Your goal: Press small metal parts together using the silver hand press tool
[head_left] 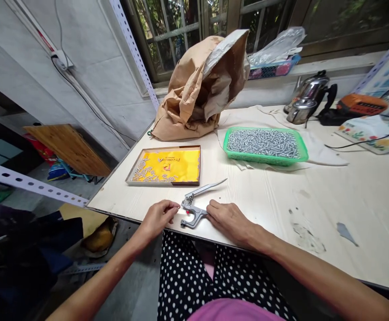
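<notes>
Grey metal snap-fastener pliers [194, 215] lie near the table's front edge, with their jaw pointing left and a long lever raised. My right hand [229, 220] is closed around the handle end of the pliers. My left hand [160, 217] is just left of the jaw, with thumb and fingers pinched together; whatever is between them is too small to make out. A small red part shows in the jaw. Behind the pliers, a shallow tray [163, 183] with a yellow lining holds small metal pins. A green basket [264, 160] farther right is full of similar pins.
A large crumpled brown paper bag [189, 98] stands at the back. Metal pots [303, 104], an orange tool [362, 104] and a flowered tissue pack [365, 131] sit at the back right. White cloth [324, 156] lies under the green basket.
</notes>
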Tool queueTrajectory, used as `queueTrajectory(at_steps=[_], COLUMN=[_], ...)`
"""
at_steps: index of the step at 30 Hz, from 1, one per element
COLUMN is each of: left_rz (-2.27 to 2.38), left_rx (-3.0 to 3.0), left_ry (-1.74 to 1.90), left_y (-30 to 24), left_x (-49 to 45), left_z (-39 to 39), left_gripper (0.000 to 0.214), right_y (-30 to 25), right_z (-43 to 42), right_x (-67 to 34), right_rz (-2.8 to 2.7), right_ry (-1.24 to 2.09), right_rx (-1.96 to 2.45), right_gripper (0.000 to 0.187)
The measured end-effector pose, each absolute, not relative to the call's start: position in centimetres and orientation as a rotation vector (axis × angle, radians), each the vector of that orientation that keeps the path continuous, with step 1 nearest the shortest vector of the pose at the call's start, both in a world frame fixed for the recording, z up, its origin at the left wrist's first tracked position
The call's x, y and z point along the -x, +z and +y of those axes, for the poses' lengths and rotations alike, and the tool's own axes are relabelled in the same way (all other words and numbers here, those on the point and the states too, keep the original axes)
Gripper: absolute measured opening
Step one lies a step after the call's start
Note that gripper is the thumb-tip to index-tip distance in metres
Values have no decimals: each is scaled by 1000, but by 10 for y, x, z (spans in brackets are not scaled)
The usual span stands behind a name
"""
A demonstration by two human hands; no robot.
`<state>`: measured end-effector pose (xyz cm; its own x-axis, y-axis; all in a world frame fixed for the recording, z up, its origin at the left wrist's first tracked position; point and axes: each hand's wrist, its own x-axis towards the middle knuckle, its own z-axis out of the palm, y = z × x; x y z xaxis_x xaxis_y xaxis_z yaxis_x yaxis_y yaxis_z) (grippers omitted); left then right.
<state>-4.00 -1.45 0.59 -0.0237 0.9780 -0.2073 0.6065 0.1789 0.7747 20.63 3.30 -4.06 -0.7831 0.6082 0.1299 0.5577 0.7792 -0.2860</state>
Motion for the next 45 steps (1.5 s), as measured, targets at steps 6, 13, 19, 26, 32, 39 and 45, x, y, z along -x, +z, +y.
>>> queueTrajectory(at_steps=[6,13,19,26,32,39,45], left_rz=[1729,1818,1813,1796,1813,1843,1832], left_rx=[-1093,-1164,-1200,-1155,-1131,-1135,-1131], left_ry=[885,736,518,308,247,249,278], left_y=[-14,-20,-21,-18,-18,-18,-18], left_x=[24,15,21,20,19,18,17], left_z=[-32,-32,-23,-8,-4,-4,-6], left_gripper=[43,40,40,31,29,30,33], right_y=[-43,-45,-48,-37,-22,-21,-16], right_z=[25,26,30,32,62,79,71], right_x=[-212,-213,-212,-216,-229,-223,-220], right_rz=[-2746,-2756,-2795,-2800,-2816,-2985,-2987], right_ry=[118,168,282,394,300,400,315], right_rx=[740,759,841,932,1074,1063,998], right_gripper=[19,18,15,21,101,112,99])
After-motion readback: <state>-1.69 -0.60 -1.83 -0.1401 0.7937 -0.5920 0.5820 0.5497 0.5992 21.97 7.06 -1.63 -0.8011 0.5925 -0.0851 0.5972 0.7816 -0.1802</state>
